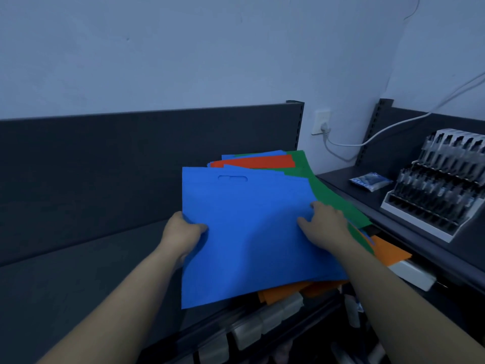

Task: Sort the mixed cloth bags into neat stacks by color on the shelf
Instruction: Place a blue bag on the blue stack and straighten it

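Observation:
A blue cloth bag with a cut-out handle lies on top of a mixed pile on the dark shelf. My left hand grips its left edge, thumb on top and fingers underneath. My right hand rests on the bag's right side with fingers spread. Beneath it show a red bag, a green bag, more blue bags at the back, and orange bags at the front and right.
The shelf's dark back panel runs behind the pile. A tiered display rack of small packaged items and a small packet sit on the shelf to the right. A wall socket with a white cable is behind. Price-tag holders line the front edge.

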A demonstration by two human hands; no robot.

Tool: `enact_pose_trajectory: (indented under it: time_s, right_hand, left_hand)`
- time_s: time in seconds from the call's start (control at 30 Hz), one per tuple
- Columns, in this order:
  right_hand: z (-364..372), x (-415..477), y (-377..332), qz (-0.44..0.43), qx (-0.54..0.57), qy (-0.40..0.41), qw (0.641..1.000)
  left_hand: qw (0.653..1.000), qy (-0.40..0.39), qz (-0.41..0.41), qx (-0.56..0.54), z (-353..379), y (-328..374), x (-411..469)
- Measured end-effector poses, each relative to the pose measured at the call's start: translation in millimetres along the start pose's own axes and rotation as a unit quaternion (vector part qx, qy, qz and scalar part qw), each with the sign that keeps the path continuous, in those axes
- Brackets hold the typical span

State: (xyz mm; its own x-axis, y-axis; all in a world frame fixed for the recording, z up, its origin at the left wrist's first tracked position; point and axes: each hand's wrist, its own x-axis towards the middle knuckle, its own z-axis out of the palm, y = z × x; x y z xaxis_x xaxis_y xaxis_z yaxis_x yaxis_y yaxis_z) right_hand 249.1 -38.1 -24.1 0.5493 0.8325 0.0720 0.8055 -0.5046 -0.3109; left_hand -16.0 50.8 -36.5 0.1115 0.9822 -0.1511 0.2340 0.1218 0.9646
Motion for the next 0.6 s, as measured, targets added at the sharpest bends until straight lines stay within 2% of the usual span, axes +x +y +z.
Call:
enact_pose_trajectory:
  time_s: [0.1,0.13,0.2,0.27,0.43,0.53,0.6]
  right_hand:
    - [0.3,-2.2,-12.8,-0.038,0.138,-0.009,0.990]
    - [-0.8,-2.4,-14.6,-0.036,0.148,-0.001,0.988]
    - [-3.5,-2.4,-12.8,-0.016,0.100,0.024,0.995]
    - [-5.8,-3.9,-11.6,-0.003,0.062,0.014,0.998]
    - [-1.4,-7.5,-22.2,-0.036,0.174,-0.047,0.983]
    - [-1.3,-5.9,-24.5,-0.029,0.171,-0.053,0.983]
    - [-2.7,-5.2,-26.2,-0.011,0.122,-0.055,0.991]
  left_hand:
    - [0.999,-0.025,-0.021,-0.012,4.3,-2.2,-2.5]
    - [0.999,-0.018,-0.024,-0.013,4.6,-3.4,-2.1]
    - [1.000,0.001,-0.024,-0.011,2.1,-4.5,-1.3]
    - [1.000,0.010,-0.022,-0.014,-1.9,-4.9,-0.3]
    - [0.999,-0.031,-0.018,-0.020,-5.6,-3.7,-4.8]
    - [0.999,-0.034,-0.011,-0.024,-6.8,-4.4,-7.3]
    - [1.000,-0.017,0.015,-0.019,-8.8,-4.9,-8.6]
